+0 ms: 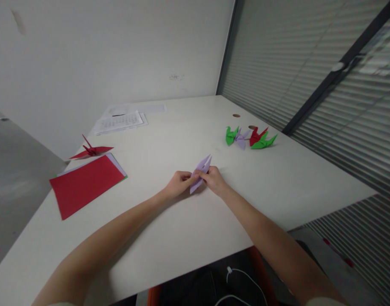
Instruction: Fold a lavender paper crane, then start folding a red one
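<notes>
Lighting is even and soft; faint shadows lie under the arms. Frame edges show wide-angle distortion; upper right blurs slightly.

This looks like a plain office or meeting room. A large white table (169, 238) fills the corner, bare white walls (102, 46) rising behind it. To the table's right runs a glass partition with horizontal blinds (309, 72) in dark frames. Printed sheets (120, 122) lie at the table's far left, and a cable hole (236, 115) sits near its far right edge.
</notes>
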`<state>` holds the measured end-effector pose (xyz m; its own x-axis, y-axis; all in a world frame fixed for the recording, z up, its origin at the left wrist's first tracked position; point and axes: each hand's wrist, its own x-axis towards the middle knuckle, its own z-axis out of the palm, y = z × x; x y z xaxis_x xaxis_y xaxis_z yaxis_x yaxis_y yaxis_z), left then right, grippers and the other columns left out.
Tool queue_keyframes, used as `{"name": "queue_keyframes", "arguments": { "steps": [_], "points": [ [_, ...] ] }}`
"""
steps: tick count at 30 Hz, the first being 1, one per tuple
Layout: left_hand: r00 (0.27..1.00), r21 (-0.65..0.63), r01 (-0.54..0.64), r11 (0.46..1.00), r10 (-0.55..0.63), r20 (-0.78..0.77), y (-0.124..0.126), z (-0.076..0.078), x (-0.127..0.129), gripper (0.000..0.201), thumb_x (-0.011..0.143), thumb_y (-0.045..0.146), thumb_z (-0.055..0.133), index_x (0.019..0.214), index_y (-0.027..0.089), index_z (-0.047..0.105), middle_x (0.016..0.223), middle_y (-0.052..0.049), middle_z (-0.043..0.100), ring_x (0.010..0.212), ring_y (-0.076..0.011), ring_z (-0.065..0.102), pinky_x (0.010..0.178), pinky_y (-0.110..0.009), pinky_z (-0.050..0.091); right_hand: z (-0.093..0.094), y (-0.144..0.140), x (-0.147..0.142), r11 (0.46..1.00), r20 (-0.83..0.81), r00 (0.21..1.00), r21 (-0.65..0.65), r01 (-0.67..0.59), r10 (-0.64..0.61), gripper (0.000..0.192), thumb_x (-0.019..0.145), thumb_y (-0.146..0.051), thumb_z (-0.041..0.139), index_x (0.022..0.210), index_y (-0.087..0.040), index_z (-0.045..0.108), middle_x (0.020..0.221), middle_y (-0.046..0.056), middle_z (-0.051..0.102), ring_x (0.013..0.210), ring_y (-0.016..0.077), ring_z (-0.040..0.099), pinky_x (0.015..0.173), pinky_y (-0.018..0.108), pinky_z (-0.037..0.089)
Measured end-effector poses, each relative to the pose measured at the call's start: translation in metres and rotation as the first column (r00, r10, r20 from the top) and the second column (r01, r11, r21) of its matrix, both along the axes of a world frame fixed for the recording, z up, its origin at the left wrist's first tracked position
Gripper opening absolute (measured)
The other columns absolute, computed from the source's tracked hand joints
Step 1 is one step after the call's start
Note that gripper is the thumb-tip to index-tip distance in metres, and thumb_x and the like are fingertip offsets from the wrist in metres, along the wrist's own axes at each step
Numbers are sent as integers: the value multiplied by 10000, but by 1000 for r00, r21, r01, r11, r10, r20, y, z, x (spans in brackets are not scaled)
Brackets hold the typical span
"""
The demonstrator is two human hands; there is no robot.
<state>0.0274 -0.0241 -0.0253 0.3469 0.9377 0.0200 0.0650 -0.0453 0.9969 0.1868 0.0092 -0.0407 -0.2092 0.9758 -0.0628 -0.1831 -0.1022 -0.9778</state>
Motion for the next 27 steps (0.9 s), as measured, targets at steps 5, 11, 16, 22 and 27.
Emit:
{"name": "queue_keyframes", "arguments": {
  "steps": [5, 11, 16, 22, 27],
  "points": [
    [991, 98, -124, 987, 129, -39, 3, 6, -3, 516, 718, 618, 689, 762, 107, 741, 690, -64, 683, 596, -130, 552, 554, -247, 408, 6, -1, -3, 997, -43, 999, -66, -27, 25, 424, 473, -451, 867, 698, -138, 692, 681, 37, 671, 630, 146, 581, 627, 294, 454],
    [952, 91, -306, 948, 303, 41, 9, -1, -6, 497, 661, 608, 729, 664, 111, 715, 629, -51, 661, 557, -120, 519, 538, -252, 393, 16, -1, -2, 999, -76, 996, 2, -44, 44, 469, 522, -515, 840, 746, -155, 639, 659, -11, 626, 582, 93, 508, 565, 242, 368],
    [956, 90, -279, 956, 267, 122, 9, -1, -7, 418, 689, 541, 747, 729, 125, 729, 714, -73, 701, 629, -151, 580, 610, -284, 451, 10, 1, 0, 998, 86, 995, 45, -51, 47, 465, 528, -531, 820, 672, -154, 589, 580, -40, 537, 544, 88, 436, 533, 249, 303],
    [946, 60, -270, 961, 253, 204, 12, -4, -5, 430, 654, 537, 785, 656, 132, 640, 597, -1, 609, 544, -93, 502, 526, -220, 389, 8, 0, 0, 991, 184, 981, 109, -81, 60, 468, 552, -552, 793, 623, -163, 543, 564, -40, 517, 545, 94, 433, 530, 251, 313],
    [927, -23, -258, 966, 254, 275, 11, -6, -3, 465, 632, 548, 800, 641, 132, 593, 567, 16, 575, 516, -84, 484, 497, -209, 360, 7, -1, -3, 985, 184, 978, 122, -121, 97, 472, 587, -586, 759, 644, -155, 573, 596, -10, 561, 568, 110, 481, 553, 260, 358]
  ]
}}
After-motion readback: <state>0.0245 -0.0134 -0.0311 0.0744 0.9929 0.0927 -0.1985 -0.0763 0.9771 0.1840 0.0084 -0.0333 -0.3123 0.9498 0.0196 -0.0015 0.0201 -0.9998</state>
